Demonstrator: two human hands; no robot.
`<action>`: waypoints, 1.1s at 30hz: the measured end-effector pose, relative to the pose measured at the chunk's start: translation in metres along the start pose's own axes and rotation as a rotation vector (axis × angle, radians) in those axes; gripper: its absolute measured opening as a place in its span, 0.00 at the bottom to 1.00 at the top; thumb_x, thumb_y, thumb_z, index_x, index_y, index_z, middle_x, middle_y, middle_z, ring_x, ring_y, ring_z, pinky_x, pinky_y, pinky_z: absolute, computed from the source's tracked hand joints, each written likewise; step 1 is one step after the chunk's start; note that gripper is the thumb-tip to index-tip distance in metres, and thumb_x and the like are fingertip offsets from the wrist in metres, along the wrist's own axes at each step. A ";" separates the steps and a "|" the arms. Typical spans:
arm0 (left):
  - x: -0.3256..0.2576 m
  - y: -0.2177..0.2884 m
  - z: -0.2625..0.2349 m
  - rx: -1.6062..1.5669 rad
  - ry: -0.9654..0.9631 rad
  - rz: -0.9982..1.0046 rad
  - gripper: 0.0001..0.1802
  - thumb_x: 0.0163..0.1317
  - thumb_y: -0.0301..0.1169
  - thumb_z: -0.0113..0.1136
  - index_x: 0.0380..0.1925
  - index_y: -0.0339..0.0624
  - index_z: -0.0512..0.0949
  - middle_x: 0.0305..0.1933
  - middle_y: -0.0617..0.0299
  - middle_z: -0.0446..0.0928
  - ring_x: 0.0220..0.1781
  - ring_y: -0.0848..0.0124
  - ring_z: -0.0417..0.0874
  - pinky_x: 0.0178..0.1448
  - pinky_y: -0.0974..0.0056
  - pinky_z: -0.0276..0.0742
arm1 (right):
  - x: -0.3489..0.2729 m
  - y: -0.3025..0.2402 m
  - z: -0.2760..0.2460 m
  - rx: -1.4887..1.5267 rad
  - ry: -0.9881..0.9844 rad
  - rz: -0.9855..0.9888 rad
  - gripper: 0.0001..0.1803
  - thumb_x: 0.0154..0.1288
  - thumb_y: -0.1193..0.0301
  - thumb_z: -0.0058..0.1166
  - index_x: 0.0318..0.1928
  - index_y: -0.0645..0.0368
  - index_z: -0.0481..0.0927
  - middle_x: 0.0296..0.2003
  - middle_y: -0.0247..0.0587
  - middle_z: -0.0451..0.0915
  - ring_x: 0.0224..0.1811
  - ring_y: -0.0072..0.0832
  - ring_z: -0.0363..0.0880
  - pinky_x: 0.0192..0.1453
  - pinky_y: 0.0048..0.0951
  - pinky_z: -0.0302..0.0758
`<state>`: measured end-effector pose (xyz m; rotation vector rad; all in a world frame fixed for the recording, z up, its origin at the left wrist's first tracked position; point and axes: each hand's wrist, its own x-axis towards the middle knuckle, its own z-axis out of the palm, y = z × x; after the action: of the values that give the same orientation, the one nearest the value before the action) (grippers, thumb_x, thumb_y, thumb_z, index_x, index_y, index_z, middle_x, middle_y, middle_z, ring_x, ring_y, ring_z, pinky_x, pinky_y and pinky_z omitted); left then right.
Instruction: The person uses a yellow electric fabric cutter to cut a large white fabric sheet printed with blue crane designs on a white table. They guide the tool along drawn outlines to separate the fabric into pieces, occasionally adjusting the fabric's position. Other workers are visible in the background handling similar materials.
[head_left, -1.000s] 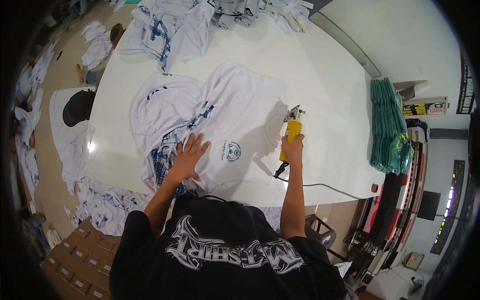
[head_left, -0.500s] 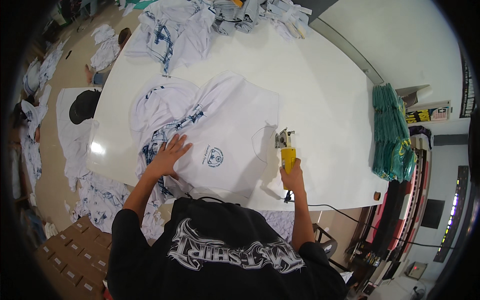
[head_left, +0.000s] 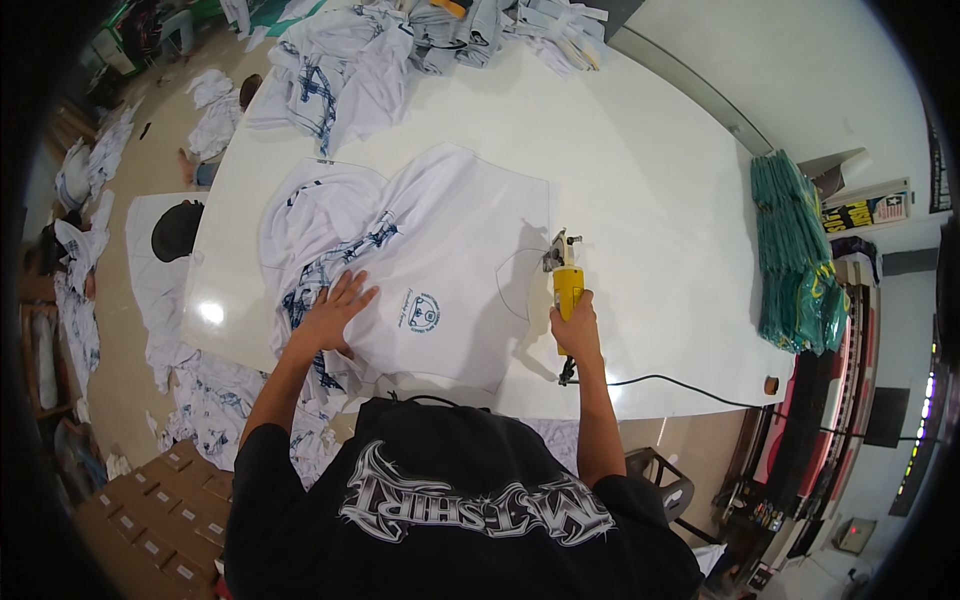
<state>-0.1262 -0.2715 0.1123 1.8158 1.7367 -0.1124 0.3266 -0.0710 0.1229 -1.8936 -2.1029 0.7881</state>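
My left hand lies with spread fingers on a white printed fabric piece, beside its blue patterned band. A round blue print shows just right of that hand. My right hand is wrapped around the yellow body of a handheld electric fabric cutter. Its metal head points away from me and meets the right edge of the fabric, above a curved outline. How deep the blade sits in the cloth cannot be seen.
The cutter's black cord runs right across the white table. Green folded fabric hangs at the right edge. More printed white cloth and grey bundles lie at the far side. Brown boxes stand lower left.
My right hand has pushed the cutter a little farther away, along the fabric's right edge. My left hand stays in place on the cloth. The whole view has shifted slightly.
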 end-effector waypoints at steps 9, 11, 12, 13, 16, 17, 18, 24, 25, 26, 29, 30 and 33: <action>-0.002 0.001 0.003 0.001 0.005 -0.019 0.85 0.20 0.39 0.92 0.85 0.68 0.49 0.91 0.63 0.37 0.91 0.53 0.37 0.86 0.30 0.49 | 0.034 -0.011 -0.007 0.004 -0.069 0.055 0.31 0.65 0.64 0.61 0.58 0.70 0.61 0.49 0.75 0.79 0.52 0.68 0.82 0.58 0.58 0.80; -0.002 0.003 -0.001 -0.014 0.001 -0.017 0.85 0.20 0.39 0.92 0.85 0.68 0.49 0.91 0.63 0.38 0.91 0.52 0.37 0.86 0.30 0.48 | 0.046 -0.012 -0.009 -0.014 -0.078 0.044 0.32 0.65 0.64 0.61 0.58 0.70 0.61 0.49 0.75 0.79 0.53 0.68 0.81 0.58 0.58 0.80; -0.003 0.004 -0.002 -0.022 -0.001 -0.016 0.85 0.20 0.38 0.92 0.85 0.67 0.49 0.91 0.62 0.38 0.91 0.52 0.37 0.86 0.30 0.48 | 0.052 -0.013 -0.010 -0.023 -0.083 0.038 0.32 0.65 0.63 0.61 0.58 0.70 0.61 0.49 0.75 0.79 0.53 0.68 0.81 0.58 0.58 0.80; -0.003 0.005 -0.004 -0.024 -0.008 -0.021 0.85 0.20 0.39 0.92 0.85 0.67 0.49 0.91 0.62 0.37 0.91 0.52 0.37 0.86 0.30 0.48 | 0.058 -0.015 -0.012 -0.024 -0.083 0.028 0.32 0.65 0.63 0.62 0.58 0.70 0.61 0.49 0.75 0.79 0.53 0.68 0.81 0.58 0.58 0.80; -0.003 0.006 -0.006 -0.027 -0.028 -0.035 0.84 0.22 0.39 0.92 0.84 0.66 0.50 0.91 0.62 0.37 0.91 0.52 0.37 0.86 0.31 0.48 | 0.077 -0.018 -0.015 -0.026 -0.086 0.000 0.32 0.65 0.64 0.62 0.58 0.70 0.61 0.49 0.75 0.79 0.53 0.69 0.81 0.57 0.58 0.80; -0.002 0.006 -0.007 -0.026 -0.034 -0.039 0.84 0.22 0.39 0.92 0.84 0.66 0.50 0.91 0.62 0.37 0.91 0.52 0.36 0.86 0.31 0.48 | 0.085 -0.017 -0.014 -0.028 -0.087 -0.006 0.32 0.64 0.64 0.62 0.58 0.70 0.61 0.49 0.75 0.79 0.53 0.69 0.81 0.57 0.58 0.80; -0.001 0.006 -0.007 -0.026 -0.040 -0.044 0.83 0.23 0.39 0.92 0.84 0.66 0.50 0.91 0.62 0.37 0.91 0.52 0.36 0.86 0.31 0.47 | 0.093 -0.017 -0.014 -0.029 -0.089 -0.011 0.32 0.64 0.64 0.63 0.58 0.70 0.61 0.49 0.75 0.79 0.52 0.69 0.81 0.57 0.58 0.81; -0.001 0.009 -0.010 -0.008 -0.071 -0.069 0.82 0.24 0.39 0.92 0.84 0.66 0.50 0.91 0.62 0.37 0.91 0.52 0.36 0.87 0.33 0.48 | 0.133 -0.019 -0.012 -0.039 -0.040 -0.119 0.31 0.63 0.64 0.64 0.55 0.70 0.61 0.43 0.80 0.82 0.46 0.72 0.83 0.51 0.58 0.83; -0.001 0.009 -0.010 -0.009 -0.072 -0.069 0.82 0.24 0.39 0.92 0.84 0.66 0.50 0.91 0.62 0.37 0.91 0.52 0.36 0.87 0.33 0.48 | 0.140 -0.020 -0.013 -0.039 -0.043 -0.128 0.31 0.63 0.64 0.65 0.55 0.70 0.61 0.43 0.80 0.82 0.46 0.72 0.83 0.51 0.59 0.83; -0.001 0.010 -0.011 -0.010 -0.073 -0.068 0.82 0.24 0.39 0.92 0.84 0.66 0.50 0.91 0.62 0.37 0.91 0.52 0.36 0.87 0.33 0.48 | 0.147 -0.021 -0.013 -0.039 -0.046 -0.136 0.31 0.63 0.64 0.65 0.55 0.70 0.61 0.43 0.80 0.82 0.47 0.72 0.83 0.51 0.59 0.83; 0.002 0.011 -0.012 -0.019 -0.085 -0.062 0.83 0.23 0.39 0.92 0.84 0.65 0.50 0.91 0.60 0.37 0.91 0.52 0.35 0.87 0.32 0.46 | 0.174 -0.022 -0.014 -0.071 -0.042 -0.171 0.33 0.63 0.63 0.65 0.55 0.70 0.61 0.43 0.80 0.82 0.47 0.72 0.83 0.51 0.59 0.83; 0.003 0.011 -0.012 -0.023 -0.091 -0.059 0.83 0.23 0.40 0.92 0.84 0.64 0.50 0.91 0.59 0.37 0.91 0.51 0.35 0.87 0.32 0.45 | 0.185 -0.022 -0.016 -0.087 -0.039 -0.184 0.33 0.63 0.62 0.65 0.56 0.70 0.61 0.43 0.80 0.82 0.47 0.73 0.83 0.51 0.59 0.82; 0.002 0.008 -0.004 -0.003 -0.019 -0.059 0.84 0.21 0.38 0.92 0.84 0.66 0.51 0.91 0.63 0.38 0.91 0.52 0.36 0.87 0.32 0.47 | 0.218 -0.042 -0.023 -0.077 -0.073 -0.144 0.35 0.62 0.62 0.64 0.60 0.69 0.62 0.46 0.73 0.82 0.49 0.68 0.84 0.55 0.57 0.82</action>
<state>-0.1198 -0.2673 0.1175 1.7567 1.7763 -0.1511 0.2676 0.1444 0.1201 -1.7501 -2.3155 0.7657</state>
